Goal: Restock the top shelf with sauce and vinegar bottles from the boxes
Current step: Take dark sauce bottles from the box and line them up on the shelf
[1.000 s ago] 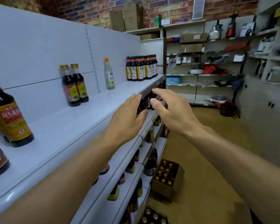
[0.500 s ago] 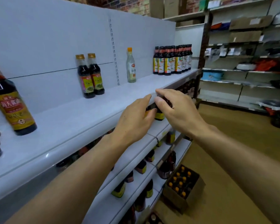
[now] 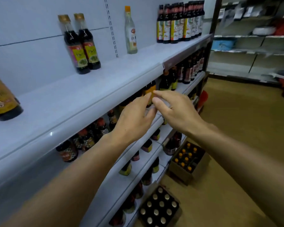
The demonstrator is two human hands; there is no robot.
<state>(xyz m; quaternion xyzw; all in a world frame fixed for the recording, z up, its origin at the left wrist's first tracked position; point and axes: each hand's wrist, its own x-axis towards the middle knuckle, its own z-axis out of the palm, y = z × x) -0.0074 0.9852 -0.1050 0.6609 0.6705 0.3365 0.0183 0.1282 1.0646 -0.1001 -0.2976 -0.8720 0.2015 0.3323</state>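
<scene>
The white top shelf (image 3: 88,95) carries two dark sauce bottles with gold caps (image 3: 82,46), a clear vinegar bottle (image 3: 130,30), a far row of dark bottles (image 3: 179,22) and one large bottle (image 3: 2,99) at the left edge. My left hand (image 3: 134,115) and my right hand (image 3: 175,108) reach together under the shelf's front lip. Their fingertips meet at a dark bottle with an orange label (image 3: 150,90) on the second shelf. The fingers of both hands look nearly straight, and I see no closed grip.
On the floor by the shelving stand an open cardboard box of orange-capped bottles (image 3: 187,159) and a nearer box of metal-capped dark bottles (image 3: 159,208). The lower shelves hold several dark bottles. Another shelving unit (image 3: 252,51) stands across the tan floor to the right.
Both hands have dropped from the top shelf's edge to the orange-labelled bottle on the second shelf. The view has moved closer and tilted down.
</scene>
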